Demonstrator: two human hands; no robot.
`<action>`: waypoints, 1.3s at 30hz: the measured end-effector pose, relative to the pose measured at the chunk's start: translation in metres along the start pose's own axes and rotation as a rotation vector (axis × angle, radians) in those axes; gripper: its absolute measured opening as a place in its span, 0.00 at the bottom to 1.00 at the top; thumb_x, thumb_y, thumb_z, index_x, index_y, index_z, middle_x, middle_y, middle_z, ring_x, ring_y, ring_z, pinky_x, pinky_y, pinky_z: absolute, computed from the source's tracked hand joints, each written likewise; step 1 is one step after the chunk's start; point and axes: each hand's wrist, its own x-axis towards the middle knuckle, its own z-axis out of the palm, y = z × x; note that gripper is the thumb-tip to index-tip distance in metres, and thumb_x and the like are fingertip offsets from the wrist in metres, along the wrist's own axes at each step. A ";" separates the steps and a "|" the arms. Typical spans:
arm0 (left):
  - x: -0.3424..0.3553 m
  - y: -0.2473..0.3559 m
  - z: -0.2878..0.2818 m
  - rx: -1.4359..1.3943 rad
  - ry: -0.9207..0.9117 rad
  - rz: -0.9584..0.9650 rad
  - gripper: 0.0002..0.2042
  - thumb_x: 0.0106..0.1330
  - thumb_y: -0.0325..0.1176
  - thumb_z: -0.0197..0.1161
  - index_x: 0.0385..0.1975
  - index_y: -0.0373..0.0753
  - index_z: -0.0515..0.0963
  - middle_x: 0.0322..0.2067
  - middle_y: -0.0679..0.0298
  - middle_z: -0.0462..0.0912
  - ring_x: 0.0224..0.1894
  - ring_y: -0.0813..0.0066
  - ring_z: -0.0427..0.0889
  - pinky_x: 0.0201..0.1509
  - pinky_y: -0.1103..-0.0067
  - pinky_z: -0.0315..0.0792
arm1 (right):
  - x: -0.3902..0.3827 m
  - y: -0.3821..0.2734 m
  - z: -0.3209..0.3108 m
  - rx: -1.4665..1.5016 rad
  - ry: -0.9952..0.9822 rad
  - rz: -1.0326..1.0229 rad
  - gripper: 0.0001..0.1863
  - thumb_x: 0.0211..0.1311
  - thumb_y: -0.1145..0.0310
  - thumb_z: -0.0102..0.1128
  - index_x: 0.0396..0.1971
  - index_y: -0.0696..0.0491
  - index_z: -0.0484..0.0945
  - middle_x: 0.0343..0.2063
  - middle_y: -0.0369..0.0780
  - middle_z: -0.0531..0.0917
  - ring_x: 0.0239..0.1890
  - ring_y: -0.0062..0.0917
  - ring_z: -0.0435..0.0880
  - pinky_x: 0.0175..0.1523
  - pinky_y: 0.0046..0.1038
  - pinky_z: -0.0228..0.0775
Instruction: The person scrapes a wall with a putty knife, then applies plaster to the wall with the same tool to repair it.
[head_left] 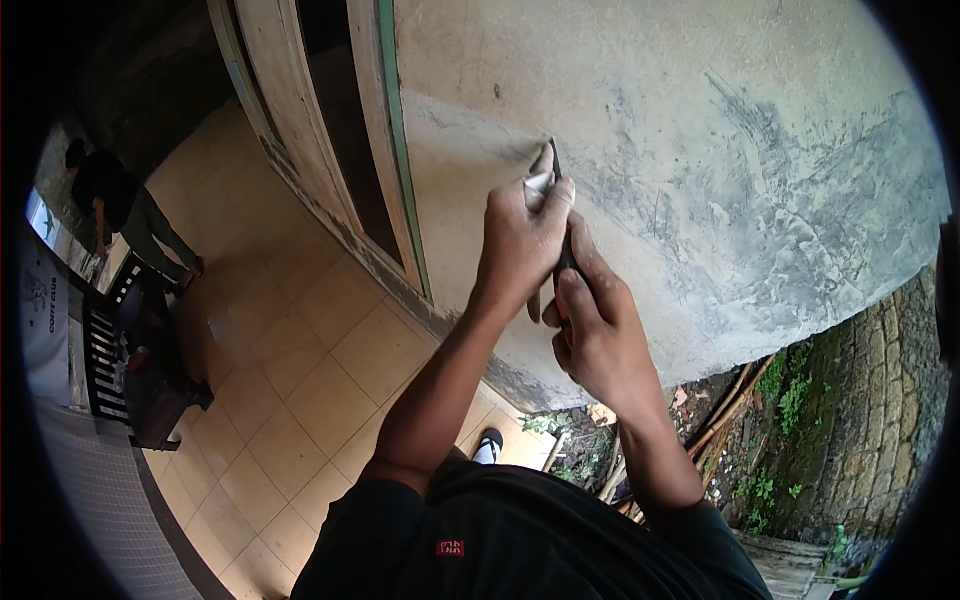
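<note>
My right hand is wrapped round the black-and-red handle of a scraper, held upright in front of the wall. Its thin dark blade is seen nearly edge-on, so its width is hidden. Higher up, my left hand is closed at the blade, thumb and fingers pinching about it. Something whitish shows between those fingers; whether it is filler or a small piece of material I cannot tell. Both hands look dusty. The blade's tip is close to the plastered wall, which carries grey-white smears; whether it touches I cannot tell.
A green-edged wooden door frame borders the wall on the left. Tan floor tiles lie below it. At far left a person stands by a dark bench. Sticks, plants and a mossy stone edge lie at lower right.
</note>
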 end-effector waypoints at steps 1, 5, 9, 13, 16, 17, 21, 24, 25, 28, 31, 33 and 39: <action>-0.002 0.001 0.001 0.017 -0.004 -0.057 0.20 0.67 0.29 0.55 0.58 0.29 0.69 0.20 0.77 0.64 0.22 0.89 0.58 0.22 0.85 0.57 | 0.000 0.007 0.001 -0.001 0.020 -0.018 0.27 0.72 0.70 0.38 0.69 0.55 0.50 0.23 0.35 0.69 0.22 0.15 0.63 0.29 0.18 0.60; 0.015 0.001 -0.013 0.025 0.001 -0.050 0.15 0.68 0.30 0.55 0.48 0.24 0.74 0.13 0.70 0.68 0.19 0.87 0.65 0.21 0.81 0.63 | 0.009 0.009 0.003 0.046 0.018 -0.046 0.27 0.73 0.68 0.37 0.70 0.50 0.50 0.22 0.32 0.69 0.16 0.10 0.60 0.19 0.15 0.55; 0.009 -0.008 -0.002 0.039 0.054 -0.010 0.15 0.69 0.30 0.55 0.18 0.31 0.70 0.13 0.69 0.70 0.18 0.86 0.66 0.20 0.80 0.62 | 0.018 0.014 0.003 -0.009 0.009 -0.046 0.27 0.73 0.68 0.37 0.70 0.48 0.50 0.23 0.32 0.69 0.16 0.11 0.60 0.19 0.16 0.56; 0.018 -0.003 -0.010 -0.011 0.043 -0.062 0.11 0.68 0.31 0.56 0.27 0.28 0.75 0.16 0.74 0.68 0.19 0.87 0.62 0.21 0.83 0.59 | 0.008 0.009 0.001 -0.046 0.016 -0.022 0.27 0.73 0.68 0.36 0.71 0.46 0.50 0.22 0.32 0.69 0.16 0.11 0.61 0.20 0.16 0.56; -0.001 -0.016 0.000 -0.005 -0.016 -0.027 0.11 0.67 0.30 0.57 0.39 0.25 0.77 0.16 0.75 0.66 0.20 0.89 0.61 0.21 0.84 0.59 | 0.000 0.023 -0.003 -0.106 0.038 0.001 0.27 0.73 0.68 0.37 0.71 0.46 0.51 0.21 0.31 0.69 0.16 0.11 0.61 0.20 0.16 0.57; 0.007 -0.024 0.001 0.032 0.015 0.014 0.10 0.67 0.29 0.57 0.34 0.26 0.77 0.16 0.75 0.67 0.20 0.88 0.61 0.21 0.84 0.60 | 0.009 0.030 -0.002 -0.140 0.053 -0.058 0.27 0.73 0.69 0.36 0.71 0.46 0.50 0.21 0.31 0.68 0.16 0.11 0.60 0.21 0.16 0.56; 0.010 -0.011 -0.008 -0.010 0.035 -0.026 0.11 0.69 0.31 0.55 0.36 0.27 0.78 0.15 0.75 0.66 0.19 0.89 0.61 0.20 0.83 0.58 | 0.012 0.010 0.000 -0.050 0.004 -0.016 0.28 0.72 0.70 0.37 0.71 0.47 0.50 0.22 0.31 0.68 0.17 0.12 0.60 0.21 0.17 0.56; 0.002 -0.024 0.005 -0.028 0.007 -0.051 0.12 0.69 0.30 0.55 0.28 0.24 0.74 0.14 0.69 0.68 0.19 0.86 0.63 0.20 0.80 0.62 | 0.003 0.019 -0.006 -0.087 0.034 -0.006 0.27 0.72 0.69 0.39 0.70 0.48 0.52 0.23 0.32 0.68 0.18 0.12 0.61 0.23 0.16 0.56; 0.003 -0.023 0.004 0.020 0.034 0.015 0.13 0.68 0.31 0.56 0.27 0.24 0.74 0.14 0.69 0.68 0.18 0.86 0.63 0.20 0.80 0.62 | 0.011 0.033 -0.001 -0.170 0.091 -0.162 0.27 0.72 0.68 0.39 0.70 0.49 0.52 0.23 0.32 0.69 0.18 0.12 0.62 0.24 0.16 0.58; 0.021 -0.013 -0.007 -0.035 0.066 -0.018 0.15 0.70 0.31 0.54 0.23 0.26 0.72 0.13 0.68 0.71 0.16 0.85 0.64 0.20 0.79 0.62 | 0.032 0.026 0.000 -0.186 0.030 -0.162 0.27 0.72 0.70 0.37 0.70 0.49 0.52 0.23 0.32 0.69 0.18 0.12 0.61 0.24 0.16 0.58; 0.006 -0.020 -0.005 0.007 0.037 -0.014 0.15 0.70 0.31 0.53 0.23 0.26 0.72 0.13 0.67 0.71 0.16 0.85 0.65 0.20 0.79 0.63 | 0.006 0.013 0.000 -0.150 0.015 -0.049 0.27 0.73 0.69 0.38 0.70 0.49 0.51 0.23 0.32 0.70 0.18 0.12 0.62 0.23 0.16 0.58; 0.002 -0.024 -0.002 0.011 -0.001 -0.042 0.21 0.68 0.29 0.56 0.60 0.30 0.67 0.18 0.78 0.62 0.20 0.89 0.57 0.20 0.84 0.56 | 0.004 0.021 0.003 -0.191 0.068 -0.021 0.27 0.73 0.67 0.38 0.70 0.49 0.51 0.22 0.31 0.69 0.17 0.12 0.61 0.22 0.17 0.58; 0.007 -0.012 -0.019 0.036 -0.006 -0.054 0.20 0.68 0.29 0.56 0.58 0.29 0.69 0.18 0.78 0.62 0.21 0.90 0.57 0.20 0.84 0.56 | 0.010 0.014 0.015 -0.154 0.040 -0.035 0.28 0.73 0.69 0.36 0.71 0.49 0.48 0.21 0.31 0.68 0.18 0.11 0.61 0.23 0.16 0.57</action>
